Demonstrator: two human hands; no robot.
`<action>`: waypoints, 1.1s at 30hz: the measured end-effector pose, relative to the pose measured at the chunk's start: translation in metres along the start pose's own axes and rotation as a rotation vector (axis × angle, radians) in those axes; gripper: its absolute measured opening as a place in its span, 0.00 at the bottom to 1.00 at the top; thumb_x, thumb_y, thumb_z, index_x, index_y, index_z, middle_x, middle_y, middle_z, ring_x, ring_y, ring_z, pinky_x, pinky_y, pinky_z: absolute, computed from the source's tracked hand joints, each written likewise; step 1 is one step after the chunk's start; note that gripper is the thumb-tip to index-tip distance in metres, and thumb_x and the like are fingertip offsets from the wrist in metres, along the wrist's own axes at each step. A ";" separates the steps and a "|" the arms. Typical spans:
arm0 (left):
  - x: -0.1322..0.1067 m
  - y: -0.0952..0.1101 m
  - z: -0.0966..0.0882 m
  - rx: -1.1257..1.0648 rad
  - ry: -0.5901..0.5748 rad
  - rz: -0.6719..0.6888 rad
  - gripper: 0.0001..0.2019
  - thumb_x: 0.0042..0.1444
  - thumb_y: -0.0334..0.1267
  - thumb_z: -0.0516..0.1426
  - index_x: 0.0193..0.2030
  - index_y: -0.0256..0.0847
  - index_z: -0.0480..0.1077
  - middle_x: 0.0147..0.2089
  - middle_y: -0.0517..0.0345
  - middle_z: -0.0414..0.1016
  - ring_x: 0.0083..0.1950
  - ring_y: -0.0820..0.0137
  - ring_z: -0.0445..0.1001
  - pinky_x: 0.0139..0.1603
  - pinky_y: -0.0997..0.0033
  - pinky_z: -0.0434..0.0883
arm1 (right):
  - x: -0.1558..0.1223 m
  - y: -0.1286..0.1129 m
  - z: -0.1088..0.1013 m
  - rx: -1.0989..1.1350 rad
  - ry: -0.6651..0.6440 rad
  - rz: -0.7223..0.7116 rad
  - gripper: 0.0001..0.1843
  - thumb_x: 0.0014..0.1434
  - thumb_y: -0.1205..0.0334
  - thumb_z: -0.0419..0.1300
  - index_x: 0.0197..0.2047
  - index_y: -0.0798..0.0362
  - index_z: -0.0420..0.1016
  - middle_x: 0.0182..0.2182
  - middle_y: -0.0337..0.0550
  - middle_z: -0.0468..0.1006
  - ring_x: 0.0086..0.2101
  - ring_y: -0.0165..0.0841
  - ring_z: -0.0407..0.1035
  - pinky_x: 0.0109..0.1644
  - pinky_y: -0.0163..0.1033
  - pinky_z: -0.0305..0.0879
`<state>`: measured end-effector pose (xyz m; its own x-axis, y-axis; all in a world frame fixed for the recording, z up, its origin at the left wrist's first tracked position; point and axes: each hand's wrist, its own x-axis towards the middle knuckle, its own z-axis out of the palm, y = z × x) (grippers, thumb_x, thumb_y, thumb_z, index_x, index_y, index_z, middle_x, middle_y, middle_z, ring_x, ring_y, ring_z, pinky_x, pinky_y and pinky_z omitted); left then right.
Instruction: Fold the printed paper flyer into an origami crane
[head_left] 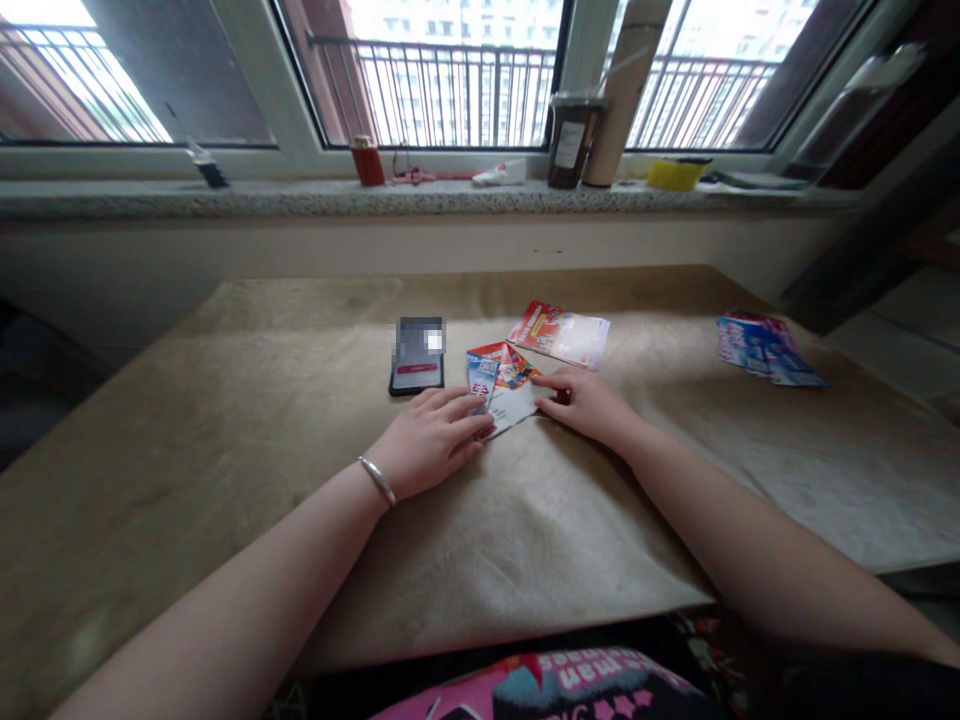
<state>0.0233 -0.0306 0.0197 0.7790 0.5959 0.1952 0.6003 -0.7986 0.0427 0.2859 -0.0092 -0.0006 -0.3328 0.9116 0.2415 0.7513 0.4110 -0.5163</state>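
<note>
A partly folded paper leaflet [514, 408] lies on the table in front of me, its white panel nearest and red, multicoloured printing at the back. A narrow blue-and-white strip with a square code [482, 371] lies along its left side; I cannot tell whether it is a separate piece. My left hand [441, 432], a silver bangle at the wrist, rests flat with fingers stretched over the leaflet's left edge. At the right edge, my right hand [576, 398] has its thumb and index finger closed on the paper, other fingers curled.
Left of the leaflet lies a phone [417, 358] with a blurred screen. Behind it is a red-and-white printed leaflet [562, 334]. Several blue-and-red cards or leaflets [769, 350] lie fanned at the far right. A granite sill [450, 200] holds bottles and small items below the windows.
</note>
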 end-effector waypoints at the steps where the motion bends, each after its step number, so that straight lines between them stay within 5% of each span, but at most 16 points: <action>1: 0.000 0.000 0.000 -0.012 -0.004 -0.003 0.16 0.63 0.43 0.50 0.55 0.46 0.68 0.62 0.53 0.65 0.63 0.59 0.61 0.61 0.53 0.61 | 0.000 -0.001 0.000 -0.009 -0.017 -0.017 0.20 0.55 0.61 0.59 0.52 0.55 0.75 0.37 0.47 0.77 0.32 0.33 0.70 0.37 0.38 0.66; 8: -0.001 -0.004 0.008 -0.072 -0.010 -0.036 0.16 0.62 0.39 0.50 0.55 0.40 0.68 0.59 0.50 0.67 0.60 0.62 0.65 0.60 0.59 0.65 | -0.003 0.003 -0.006 -0.137 -0.072 -0.183 0.18 0.54 0.60 0.60 0.49 0.51 0.77 0.38 0.48 0.77 0.38 0.37 0.70 0.45 0.42 0.66; 18: -0.001 -0.006 0.011 -0.092 0.004 -0.011 0.15 0.62 0.37 0.51 0.54 0.40 0.68 0.58 0.49 0.68 0.60 0.62 0.65 0.60 0.58 0.65 | -0.007 0.000 -0.018 -0.256 -0.069 -0.383 0.08 0.57 0.60 0.58 0.34 0.47 0.80 0.33 0.44 0.75 0.34 0.35 0.68 0.40 0.41 0.63; 23: -0.001 -0.005 0.012 -0.083 0.001 0.000 0.17 0.62 0.38 0.50 0.56 0.42 0.66 0.56 0.50 0.68 0.58 0.62 0.65 0.60 0.57 0.65 | -0.006 -0.011 -0.018 -0.123 -0.061 -0.484 0.06 0.49 0.69 0.59 0.26 0.49 0.74 0.41 0.42 0.77 0.45 0.38 0.68 0.52 0.47 0.61; 28: -0.001 -0.005 0.012 -0.069 -0.056 0.030 0.19 0.62 0.41 0.51 0.60 0.41 0.63 0.61 0.54 0.65 0.62 0.61 0.60 0.63 0.58 0.61 | -0.007 -0.012 -0.015 0.113 -0.223 -0.405 0.08 0.46 0.75 0.55 0.25 0.51 0.64 0.43 0.45 0.78 0.45 0.35 0.70 0.47 0.42 0.66; 33: -0.002 -0.004 0.012 -0.045 -0.115 0.035 0.23 0.63 0.44 0.50 0.63 0.42 0.59 0.65 0.56 0.60 0.65 0.59 0.57 0.64 0.56 0.58 | -0.008 -0.013 -0.016 0.191 -0.227 -0.236 0.07 0.48 0.73 0.53 0.27 0.51 0.64 0.38 0.44 0.80 0.38 0.33 0.72 0.40 0.39 0.66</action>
<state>0.0214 -0.0273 0.0075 0.8164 0.5715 0.0835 0.5659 -0.8204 0.0825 0.2883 -0.0223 0.0173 -0.6182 0.7614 0.1950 0.5258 0.5850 -0.6175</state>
